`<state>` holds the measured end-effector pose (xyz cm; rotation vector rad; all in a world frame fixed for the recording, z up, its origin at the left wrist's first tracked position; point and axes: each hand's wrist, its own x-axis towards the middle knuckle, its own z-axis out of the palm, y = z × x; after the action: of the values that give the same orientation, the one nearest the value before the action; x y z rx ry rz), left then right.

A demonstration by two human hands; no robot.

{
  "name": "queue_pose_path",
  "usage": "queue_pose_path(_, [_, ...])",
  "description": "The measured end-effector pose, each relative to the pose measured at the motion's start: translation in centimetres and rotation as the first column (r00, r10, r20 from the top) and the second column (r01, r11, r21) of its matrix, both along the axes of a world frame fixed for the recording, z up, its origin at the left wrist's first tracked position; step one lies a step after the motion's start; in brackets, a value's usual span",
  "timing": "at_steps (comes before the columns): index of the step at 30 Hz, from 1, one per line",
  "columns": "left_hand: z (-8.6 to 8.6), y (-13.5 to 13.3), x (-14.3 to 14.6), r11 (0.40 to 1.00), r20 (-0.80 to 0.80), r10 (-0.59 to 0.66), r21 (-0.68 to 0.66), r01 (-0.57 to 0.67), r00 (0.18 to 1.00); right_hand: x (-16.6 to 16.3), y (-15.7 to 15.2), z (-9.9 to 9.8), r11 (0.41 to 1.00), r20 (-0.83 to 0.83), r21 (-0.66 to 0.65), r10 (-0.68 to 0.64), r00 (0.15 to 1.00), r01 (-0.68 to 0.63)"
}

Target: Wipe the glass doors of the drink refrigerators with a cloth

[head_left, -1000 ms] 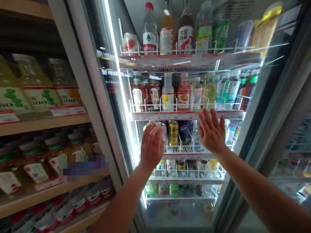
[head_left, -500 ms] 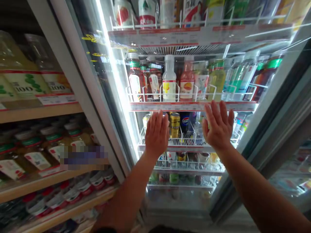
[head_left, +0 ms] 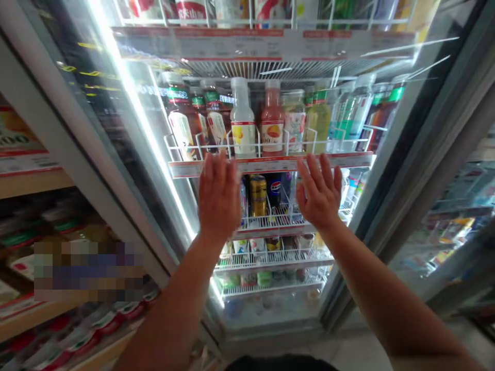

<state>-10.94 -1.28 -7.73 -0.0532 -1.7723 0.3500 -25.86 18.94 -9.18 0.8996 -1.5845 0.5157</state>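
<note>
Both hands are raised, palms forward, before a lit drinks cooler with a glass front. My left hand (head_left: 219,198) has its fingers stretched upward, slightly blurred, and holds nothing. My right hand (head_left: 320,193) is spread with the fingers apart, also bare. Whether either palm touches the glass I cannot tell. Behind them runs a shelf edge with price labels (head_left: 270,164). Above it stand a pale bottle with a yellow fruit label (head_left: 243,131) and a pink juice bottle (head_left: 272,131). Between the hands show a gold can (head_left: 258,196) and a dark blue Pepsi can (head_left: 275,189).
A metal cooler frame (head_left: 381,206) rises on the right. At the left, beyond another frame post, wooden shelves (head_left: 34,185) carry bottles and red-based tubs (head_left: 77,340). Lower wire racks (head_left: 266,288) hold more drinks. Part of the left shelving is pixelated.
My view has shifted to the right, so the cooler and both hands sit further left in the picture. The hands stay raised with fingers extended.
</note>
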Motion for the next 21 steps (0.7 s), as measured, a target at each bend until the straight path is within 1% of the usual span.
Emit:
queue_pose_path(1, [0.7, -0.6, 0.3, 0.998, -0.047, 0.022, 0.064, -0.019, 0.999, 0.0, 0.0, 0.0, 1.000, -0.001, 0.001, -0.013, 1.000, 0.013])
queue_pose_path(2, [0.9, -0.9, 0.5, 0.993, -0.088, 0.035, 0.112, -0.025, 0.996, 0.0, 0.0, 0.0, 1.000, -0.004, 0.005, -0.027, 1.000, 0.027])
queue_pose_path(3, [0.7, -0.8, 0.6, 0.989, -0.117, 0.044, 0.149, -0.026, 0.992, 0.0, 0.0, 0.0, 0.999, -0.007, 0.010, -0.039, 0.999, 0.039])
queue_pose_path(4, [-0.1, -0.6, 0.5, 0.986, -0.125, 0.042, 0.164, -0.021, 0.991, 0.0, 0.0, 0.0, 0.999, -0.006, 0.013, -0.044, 0.999, 0.044])
queue_pose_path(5, [-1.3, 0.0, 0.2, 0.988, -0.110, 0.030, 0.151, -0.013, 0.993, 0.0, 0.0, 0.0, 0.999, -0.005, 0.014, -0.039, 0.999, 0.039])
queue_pose_path(6, [-2.6, 0.5, -0.1, 0.994, -0.066, 0.008, 0.109, -0.001, 0.998, 0.0, 0.0, 0.0, 0.999, -0.005, 0.014, -0.029, 1.000, 0.029])
queue_pose_path(7, [-3.8, 1.1, -0.4, 1.000, 0.000, -0.018, 0.026, 0.018, 1.000, 0.0, 0.0, 0.0, 1.000, -0.006, 0.012, -0.017, 1.000, 0.017])
queue_pose_path(8, [-4.7, 1.5, -0.6, 0.997, 0.063, -0.036, -0.061, 0.039, 0.997, -0.1, 0.0, 0.0, 1.000, -0.010, 0.008, -0.008, 1.000, 0.008])
queue_pose_path(9, [-5.0, 1.6, -0.8, 0.992, 0.092, -0.042, -0.116, 0.053, 0.995, -0.1, 0.1, 0.0, 1.000, -0.017, 0.003, 0.000, 1.000, 0.000])
queue_pose_path(10, [-4.9, 1.5, -0.9, 0.989, 0.090, -0.042, -0.138, 0.054, 0.995, -0.1, 0.1, 0.1, 1.000, -0.027, -0.002, 0.007, 1.000, -0.007])
queue_pose_path(11, [-4.2, 1.2, -0.9, 0.992, 0.063, -0.037, -0.122, 0.044, 0.997, -0.1, 0.1, 0.1, 1.000, -0.036, -0.006, 0.013, 0.999, -0.013])
queue_pose_path(14, [-1.2, 0.4, -0.6, 0.999, -0.057, -0.017, 0.029, 0.018, 0.998, -0.1, 0.1, 0.1, 0.999, -0.042, -0.014, 0.028, 0.999, -0.029])
queue_pose_path(15, [-0.6, 0.5, -0.6, 0.998, -0.075, -0.017, 0.067, 0.022, 0.997, -0.1, 0.0, 0.1, 0.999, -0.036, -0.015, 0.036, 0.999, -0.036])
queue_pose_path(16, [-0.4, 0.8, -0.7, 0.996, -0.077, -0.022, 0.086, 0.028, 0.997, 0.0, 0.0, 0.0, 0.999, -0.029, -0.016, 0.045, 0.999, -0.046])
queue_pose_path(17, [-0.6, 1.2, -0.9, 0.996, -0.062, -0.030, 0.076, 0.035, 0.998, 0.0, 0.0, 0.0, 0.998, -0.022, -0.017, 0.055, 0.998, -0.055])
queue_pose_path(18, [-1.0, 1.8, -1.2, 0.998, -0.030, -0.043, 0.036, 0.044, 0.999, 0.0, 0.0, 0.0, 0.998, -0.019, -0.021, 0.064, 0.998, -0.064])
queue_pose_path(20, [-2.1, 2.9, -2.0, 0.994, 0.041, -0.064, -0.089, 0.067, 0.997, -0.1, 0.0, -0.1, 0.996, -0.027, -0.027, 0.080, 0.996, -0.081])
queue_pose_path(21, [-2.3, 3.2, -2.4, 0.988, 0.058, -0.070, -0.134, 0.078, 0.996, -0.2, 0.1, -0.2, 0.995, -0.037, -0.029, 0.090, 0.995, -0.091])
